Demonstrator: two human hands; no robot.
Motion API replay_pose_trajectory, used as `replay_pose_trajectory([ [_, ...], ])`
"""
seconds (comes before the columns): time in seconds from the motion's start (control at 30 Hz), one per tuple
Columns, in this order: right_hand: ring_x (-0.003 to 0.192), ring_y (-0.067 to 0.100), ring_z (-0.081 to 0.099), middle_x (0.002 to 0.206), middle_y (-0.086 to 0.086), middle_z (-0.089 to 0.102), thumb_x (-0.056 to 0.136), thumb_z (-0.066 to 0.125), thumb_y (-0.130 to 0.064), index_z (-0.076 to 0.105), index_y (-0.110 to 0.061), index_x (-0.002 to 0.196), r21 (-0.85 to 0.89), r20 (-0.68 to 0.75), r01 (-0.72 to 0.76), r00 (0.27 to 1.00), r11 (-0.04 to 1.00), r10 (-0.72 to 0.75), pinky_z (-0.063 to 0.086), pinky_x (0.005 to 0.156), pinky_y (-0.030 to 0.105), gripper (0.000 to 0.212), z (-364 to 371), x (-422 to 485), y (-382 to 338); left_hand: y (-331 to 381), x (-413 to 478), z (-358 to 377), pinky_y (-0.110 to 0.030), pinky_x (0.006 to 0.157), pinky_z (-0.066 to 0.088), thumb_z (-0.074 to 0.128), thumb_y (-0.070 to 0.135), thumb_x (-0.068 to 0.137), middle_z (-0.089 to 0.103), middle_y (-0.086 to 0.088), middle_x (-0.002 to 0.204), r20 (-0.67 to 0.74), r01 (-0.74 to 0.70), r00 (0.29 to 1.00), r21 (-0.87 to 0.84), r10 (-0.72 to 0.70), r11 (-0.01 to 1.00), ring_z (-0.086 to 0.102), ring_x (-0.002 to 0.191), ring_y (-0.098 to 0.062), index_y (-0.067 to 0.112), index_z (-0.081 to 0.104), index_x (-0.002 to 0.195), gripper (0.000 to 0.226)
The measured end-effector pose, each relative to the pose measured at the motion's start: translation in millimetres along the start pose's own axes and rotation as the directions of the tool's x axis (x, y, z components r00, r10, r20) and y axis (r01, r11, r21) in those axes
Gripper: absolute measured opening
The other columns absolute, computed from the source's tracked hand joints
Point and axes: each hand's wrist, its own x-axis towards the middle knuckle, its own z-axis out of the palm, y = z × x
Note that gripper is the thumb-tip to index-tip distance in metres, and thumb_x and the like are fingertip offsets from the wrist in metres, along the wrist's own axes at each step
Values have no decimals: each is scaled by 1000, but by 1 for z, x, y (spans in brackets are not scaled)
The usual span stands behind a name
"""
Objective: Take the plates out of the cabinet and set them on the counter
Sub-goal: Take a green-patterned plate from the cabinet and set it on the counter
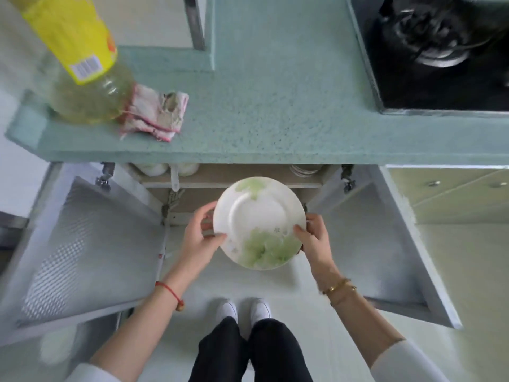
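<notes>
A white plate with green leaf patterns is held level in front of the open cabinet, below the counter's front edge. My left hand grips its left rim and my right hand grips its right rim. The speckled teal counter lies above, beyond the plate. On the cabinet shelf, white dishes show at the left and a stack of plates at the right, mostly hidden under the counter.
A large oil bottle with a yellow label and a folded cloth sit on the counter's left part. A black gas stove fills the right. Both cabinet doors stand open on either side of me.
</notes>
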Motion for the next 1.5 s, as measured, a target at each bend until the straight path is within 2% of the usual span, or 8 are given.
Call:
replay_pose_trajectory([
  [0.17,80,23,57,89,12,60,77,60,-15,55,-16,92,44,-86,88,993,995,-84,46,65,37,16,-37,-64,-101,109,-34,-5,-12,81,54,69,-12,77,63,-1,127,69,-95,993,-34,97,995,61,115,-12,19,54,137,69],
  [0.37,66,10,62,85,7,65,89,58,1,55,-5,107,65,-259,232,943,971,-208,48,55,24,19,-89,-132,-182,217,-61,8,-34,95,53,71,-11,78,62,-8,126,236,-176,953,-80,190,981,62,111,-20,21,55,135,67],
  [0.57,55,3,59,69,-13,65,86,61,0,57,-22,90,103,-488,308,845,946,-221,42,42,21,22,-142,-196,-214,284,-84,42,-25,85,57,77,2,77,63,0,119,442,-272,857,-48,265,961,66,100,-6,33,59,130,64],
  [0.67,52,2,55,66,-15,64,85,62,-1,59,-18,90,134,-588,343,783,930,-204,38,40,18,19,-173,-230,-215,308,-97,75,-24,82,57,78,11,73,64,7,116,559,-299,785,-36,267,954,66,101,-5,37,59,128,64],
  [0.8,53,5,53,70,-8,63,85,63,1,58,-5,97,136,-724,372,670,918,-164,37,40,21,14,-219,-266,-209,329,-117,133,-21,79,59,76,3,78,66,7,113,688,-330,677,-35,262,943,67,101,-7,31,57,134,65],
  [0.97,53,2,55,73,-5,63,85,64,0,60,-11,93,107,-854,375,510,921,-109,39,40,17,14,-294,-296,-201,356,-154,230,-25,83,59,75,13,70,68,7,113,793,-355,547,-71,269,932,66,108,-13,35,59,131,66],
  [1.1,50,2,52,79,4,63,87,63,-1,60,-3,101,120,-887,354,458,928,-60,38,38,17,14,-368,-316,-195,376,-190,312,-16,76,56,73,15,66,73,11,106,841,-354,464,-112,278,929,69,102,-9,44,61,117,60],
  [1.5,62,10,57,81,5,68,85,65,-5,63,-10,97,72,-941,302,336,950,-35,41,45,17,14,-616,-330,-197,433,-270,558,-17,81,57,71,7,67,73,1,111,898,-366,348,-136,271,921,69,104,-13,23,60,133,68],
])
